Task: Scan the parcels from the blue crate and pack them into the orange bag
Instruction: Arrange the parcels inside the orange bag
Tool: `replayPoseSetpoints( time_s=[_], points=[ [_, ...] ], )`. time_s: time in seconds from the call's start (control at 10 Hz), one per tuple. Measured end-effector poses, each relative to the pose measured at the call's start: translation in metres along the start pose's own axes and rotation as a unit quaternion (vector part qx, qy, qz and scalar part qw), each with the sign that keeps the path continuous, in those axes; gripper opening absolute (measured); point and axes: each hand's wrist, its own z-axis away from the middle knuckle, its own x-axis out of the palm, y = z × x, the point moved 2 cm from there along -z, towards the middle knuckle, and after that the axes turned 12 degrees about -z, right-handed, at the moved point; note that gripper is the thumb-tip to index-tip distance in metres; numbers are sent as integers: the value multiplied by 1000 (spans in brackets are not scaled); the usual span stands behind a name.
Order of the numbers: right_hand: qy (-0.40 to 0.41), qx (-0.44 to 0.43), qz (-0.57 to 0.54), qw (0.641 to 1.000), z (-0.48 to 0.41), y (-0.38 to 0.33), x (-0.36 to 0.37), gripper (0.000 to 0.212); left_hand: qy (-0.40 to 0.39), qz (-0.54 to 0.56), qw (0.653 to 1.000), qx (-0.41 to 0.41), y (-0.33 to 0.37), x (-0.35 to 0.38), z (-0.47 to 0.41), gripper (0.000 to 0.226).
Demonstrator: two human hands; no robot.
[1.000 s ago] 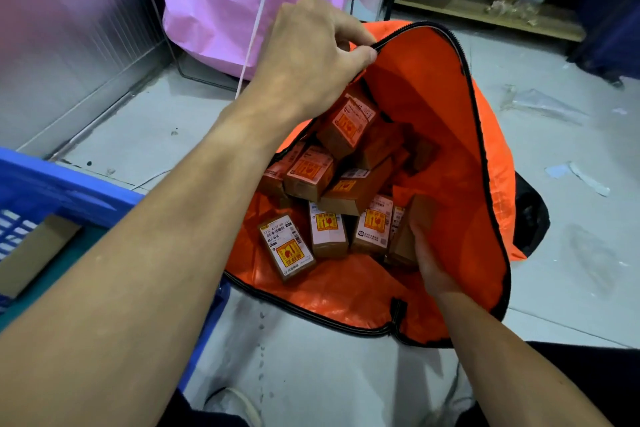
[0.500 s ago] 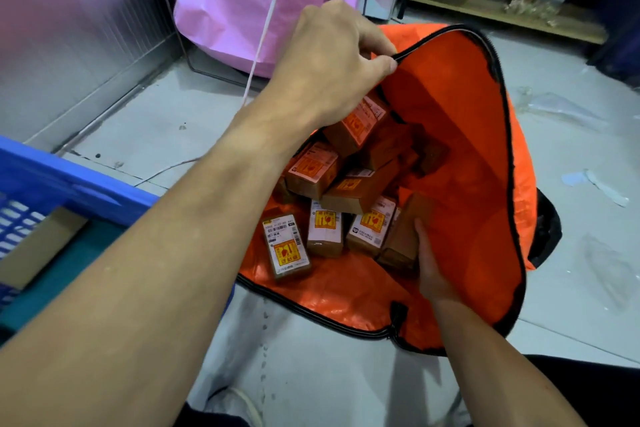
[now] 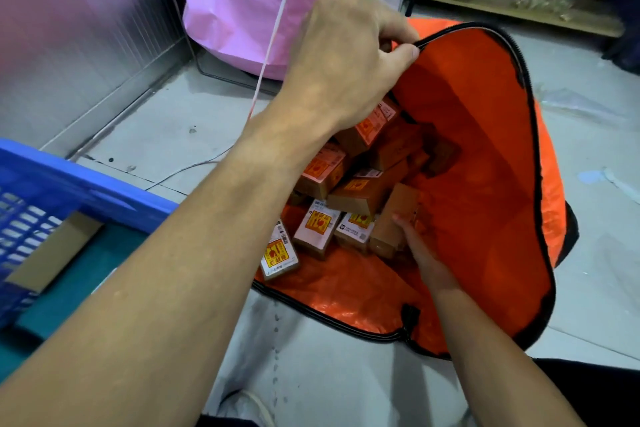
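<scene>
The orange bag (image 3: 485, 156) lies open on the floor with a black zip round its mouth. My left hand (image 3: 346, 59) pinches the bag's upper rim and holds the mouth up. Inside lie several small brown parcels (image 3: 317, 229) with yellow and orange labels. My right hand (image 3: 426, 260) is deep in the bag and grips a plain brown parcel (image 3: 394, 218) at the right end of the front row. The blue crate (image 3: 52, 184) stands at the left edge, with a brown cardboard piece (image 3: 55, 250) showing inside.
A pink sack (image 3: 263, 0) stands behind the bag by a metal wall. A white cord (image 3: 273, 31) hangs in front of it. A low wooden shelf (image 3: 512, 10) runs along the back right. Scraps of clear plastic (image 3: 581, 104) lie on the grey floor.
My left hand has lifted the bag's rim slightly higher. My right hand stays on the brown parcel, which has shifted little inside the bag.
</scene>
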Motion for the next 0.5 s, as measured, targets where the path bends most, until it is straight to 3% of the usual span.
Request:
replayPoseSetpoints(
  time_s=[0.2,0.3,0.4,0.5],
  points=[
    [-9,-3,-50,999,-26,10,-5,68,-3,8,1000,-17,-3,-1,1,15],
    [23,-19,-125,992,-73,28,-10,89,-7,4,1000,-20,-5,-1,-1,14],
    [92,-105,-127,982,-75,22,6,123,-11,4,1000,-28,-8,-1,-2,15],
    [120,-164,-35,979,-53,-2,27,118,-11,4,999,-33,-11,-1,-2,15]
  ],
)
